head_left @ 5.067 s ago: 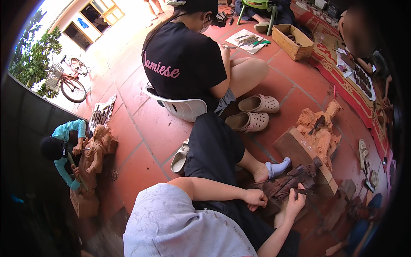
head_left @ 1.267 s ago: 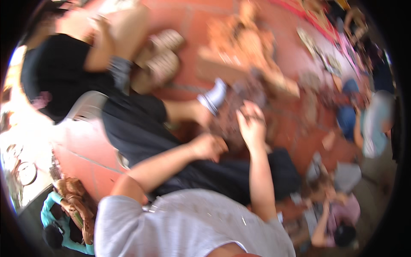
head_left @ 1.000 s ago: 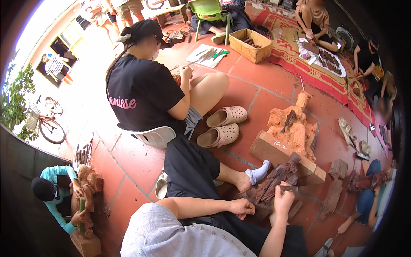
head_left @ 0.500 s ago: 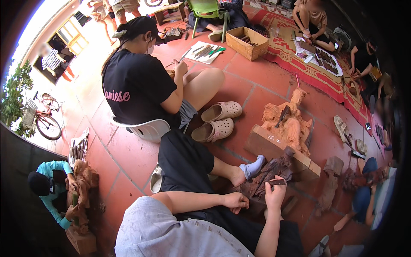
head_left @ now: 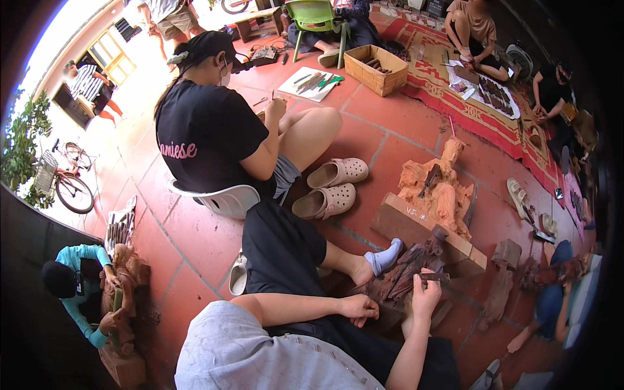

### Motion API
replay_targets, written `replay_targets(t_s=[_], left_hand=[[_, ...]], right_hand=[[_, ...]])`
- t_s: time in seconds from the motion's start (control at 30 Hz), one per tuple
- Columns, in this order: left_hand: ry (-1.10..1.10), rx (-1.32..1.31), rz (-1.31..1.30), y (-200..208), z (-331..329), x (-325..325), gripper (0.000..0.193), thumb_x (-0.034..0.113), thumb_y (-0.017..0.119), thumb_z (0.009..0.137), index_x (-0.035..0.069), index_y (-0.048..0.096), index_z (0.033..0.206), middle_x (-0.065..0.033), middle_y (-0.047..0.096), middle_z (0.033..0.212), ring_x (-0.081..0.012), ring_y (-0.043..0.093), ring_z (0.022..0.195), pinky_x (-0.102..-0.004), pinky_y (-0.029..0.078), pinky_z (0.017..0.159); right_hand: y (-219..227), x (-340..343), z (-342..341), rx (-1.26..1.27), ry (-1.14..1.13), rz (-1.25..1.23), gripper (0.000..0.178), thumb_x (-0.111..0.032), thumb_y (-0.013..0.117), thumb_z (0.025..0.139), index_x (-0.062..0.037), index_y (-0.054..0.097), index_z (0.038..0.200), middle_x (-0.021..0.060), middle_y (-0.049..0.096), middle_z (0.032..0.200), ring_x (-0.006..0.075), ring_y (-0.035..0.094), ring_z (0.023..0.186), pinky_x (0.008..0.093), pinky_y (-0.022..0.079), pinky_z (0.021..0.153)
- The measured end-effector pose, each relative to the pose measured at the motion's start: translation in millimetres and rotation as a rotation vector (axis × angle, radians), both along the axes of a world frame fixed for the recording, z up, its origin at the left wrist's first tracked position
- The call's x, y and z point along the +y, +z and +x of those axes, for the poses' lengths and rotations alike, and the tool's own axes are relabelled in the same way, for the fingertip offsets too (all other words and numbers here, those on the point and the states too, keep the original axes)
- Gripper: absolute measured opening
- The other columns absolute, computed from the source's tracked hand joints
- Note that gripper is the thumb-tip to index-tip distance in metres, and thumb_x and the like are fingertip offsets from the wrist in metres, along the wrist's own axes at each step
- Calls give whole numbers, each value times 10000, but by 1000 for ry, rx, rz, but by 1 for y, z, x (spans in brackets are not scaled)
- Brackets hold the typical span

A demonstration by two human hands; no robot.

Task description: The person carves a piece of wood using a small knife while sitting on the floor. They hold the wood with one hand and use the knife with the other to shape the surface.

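Observation:
My right hand (head_left: 426, 298) is closed around a short dark tool (head_left: 434, 277), whose kind I cannot make out. Its tip points to the right, just over the lower end of a dark reddish-brown wood carving (head_left: 416, 260). This carving lies tilted on the floor beside my foot in a pale lavender clog (head_left: 385, 257). My left hand (head_left: 359, 308) rests over my dark trousers, left of the carving, with its fingers curled in. Whatever those fingers may hold is hidden. Beyond the dark carving stands a lighter orange wood carving (head_left: 437, 192) on a thick block base.
Ahead on the left, a person in black (head_left: 214, 130) sits on a white stool (head_left: 221, 198), beside pink clogs (head_left: 331, 188). A person in turquoise sleeves (head_left: 81, 286) works on another carving (head_left: 123, 286). A wooden box (head_left: 376, 70) and a red patterned mat (head_left: 455, 84) lie farther off.
My right hand has shifted slightly right with the dark tool. The left hand stays nearly still. People in the far background have changed position.

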State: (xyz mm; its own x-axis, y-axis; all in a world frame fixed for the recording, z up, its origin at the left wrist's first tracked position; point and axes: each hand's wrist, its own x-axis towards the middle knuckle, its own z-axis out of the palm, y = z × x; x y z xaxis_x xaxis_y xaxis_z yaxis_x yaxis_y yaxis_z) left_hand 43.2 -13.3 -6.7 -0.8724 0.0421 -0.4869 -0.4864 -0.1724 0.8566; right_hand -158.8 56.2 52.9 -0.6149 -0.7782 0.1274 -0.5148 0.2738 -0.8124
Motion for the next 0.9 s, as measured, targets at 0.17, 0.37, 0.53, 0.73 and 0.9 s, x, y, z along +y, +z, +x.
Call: replay_targets(t_s=[0.17,0.37,0.53,0.73,0.9], left_hand=[[12,-17,5,2,0,3,284,234,413,1021,45,615,1082,-83,669,645,-166,647,537,-287,523,493],[-14,-60,6,9,1,-1,299,266,421,1034,55,614,1121,-66,665,657,-144,637,551,-271,519,517],[-24,-74,8,10,-1,-3,309,282,428,1040,64,622,1138,-53,657,656,-125,620,545,-262,509,518],[-8,-81,11,13,-2,-3,334,305,453,1045,47,630,1163,-54,672,695,-113,632,583,-251,513,542],[20,-74,34,14,-2,-2,294,260,472,1036,37,639,1129,-68,678,705,-128,654,600,-257,525,526]], right_hand=[[-10,8,14,289,116,-58,170,-110,731,804,14,653,890,187,615,1149,354,584,1065,433,463,930],[-2,2,0,-2,-15,-39,164,-89,713,817,29,657,915,171,669,1034,346,631,976,408,493,880],[-3,3,13,377,108,-106,145,-84,727,813,10,654,897,160,669,1030,329,635,964,384,499,862],[-9,2,-6,54,-37,-63,164,-83,747,806,7,666,917,157,676,1055,264,663,917,355,525,792],[-9,9,8,182,88,-77,138,-81,758,776,-3,670,848,197,626,1127,346,616,1013,411,494,881]])
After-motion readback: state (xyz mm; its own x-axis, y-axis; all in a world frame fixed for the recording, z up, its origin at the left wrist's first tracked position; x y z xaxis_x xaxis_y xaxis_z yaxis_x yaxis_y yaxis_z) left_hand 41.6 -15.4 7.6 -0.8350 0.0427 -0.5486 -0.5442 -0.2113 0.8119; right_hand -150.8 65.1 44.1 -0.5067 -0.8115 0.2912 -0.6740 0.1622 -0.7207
